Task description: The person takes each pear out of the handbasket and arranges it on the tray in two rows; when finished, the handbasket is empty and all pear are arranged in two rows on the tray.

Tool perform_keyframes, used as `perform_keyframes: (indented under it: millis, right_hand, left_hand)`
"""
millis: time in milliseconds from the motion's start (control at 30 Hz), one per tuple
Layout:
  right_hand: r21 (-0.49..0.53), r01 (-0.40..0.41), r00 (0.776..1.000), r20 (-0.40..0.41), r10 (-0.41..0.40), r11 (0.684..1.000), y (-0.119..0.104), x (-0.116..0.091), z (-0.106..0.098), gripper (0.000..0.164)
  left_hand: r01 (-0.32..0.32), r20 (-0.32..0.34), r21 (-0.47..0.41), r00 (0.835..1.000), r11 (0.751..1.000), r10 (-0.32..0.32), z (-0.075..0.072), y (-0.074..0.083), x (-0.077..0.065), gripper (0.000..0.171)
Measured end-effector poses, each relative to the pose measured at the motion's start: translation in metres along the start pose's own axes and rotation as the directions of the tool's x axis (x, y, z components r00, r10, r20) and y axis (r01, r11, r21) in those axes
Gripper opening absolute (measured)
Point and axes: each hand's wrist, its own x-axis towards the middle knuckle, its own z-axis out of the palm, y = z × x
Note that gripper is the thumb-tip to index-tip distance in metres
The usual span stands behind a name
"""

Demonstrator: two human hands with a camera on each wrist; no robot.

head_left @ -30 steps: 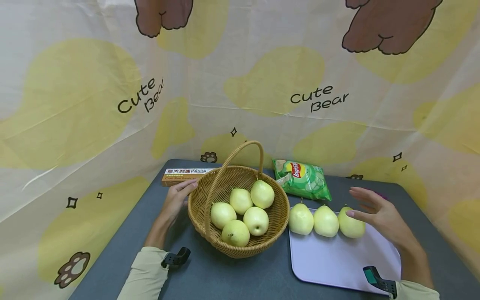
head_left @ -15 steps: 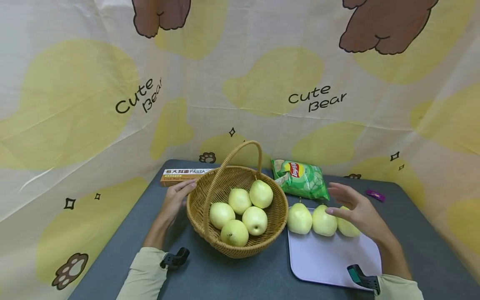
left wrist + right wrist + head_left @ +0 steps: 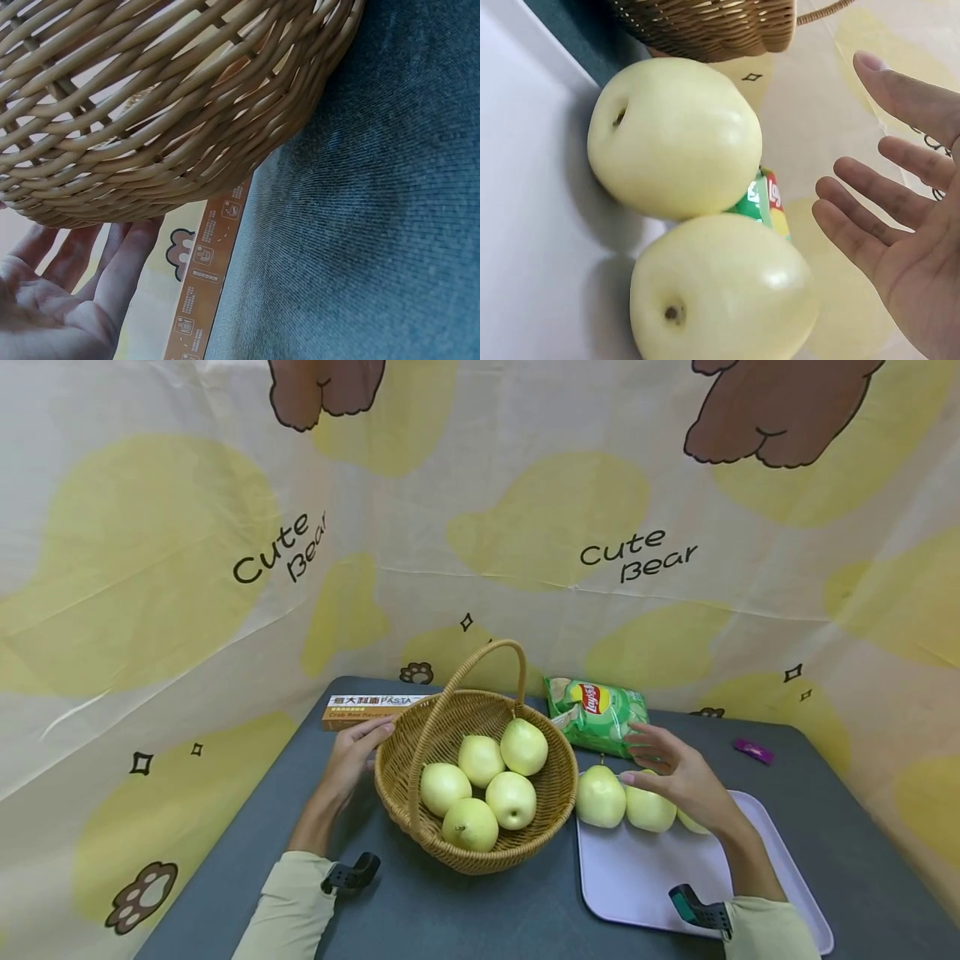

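Note:
A wicker basket (image 3: 476, 852) with a tall arched handle holds several pale green-yellow pears (image 3: 512, 800). At its left side my left hand (image 3: 348, 764) touches the wall near the rim; in the left wrist view its fingers (image 3: 135, 259) lie fairly straight against the weave. Three more pears stand in a row along the far edge of a lilac tray (image 3: 645, 881). Over them hovers my right hand (image 3: 678, 781), which partly hides the middle and right pears. The right wrist view shows its fingers spread, apart from the near pear (image 3: 724, 292) and the other pear (image 3: 675, 139).
A pasta box (image 3: 360, 714) lies behind the basket at the left. Behind the tray is a green chip bag (image 3: 600, 718). A small purple packet (image 3: 753, 751) lies at the far right of the dark table (image 3: 450, 918). A printed curtain (image 3: 525, 527) surrounds the table.
My right hand has moved left over the row of pears, from the right one toward the left one. The purple packet has come into full view. My left hand and the basket stay put.

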Motion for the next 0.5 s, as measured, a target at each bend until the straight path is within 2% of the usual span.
perform_keyframes:
  millis: [500]
  right_hand:
    - [0.077, 0.077, 0.992, 0.093, -0.084, 0.994, -0.035, 0.037, 0.017, 0.073]
  left_hand:
    - [-0.007, -0.005, 0.007, 1.0, 1.0, 0.007, 0.0, -0.001, 0.0, 0.051]
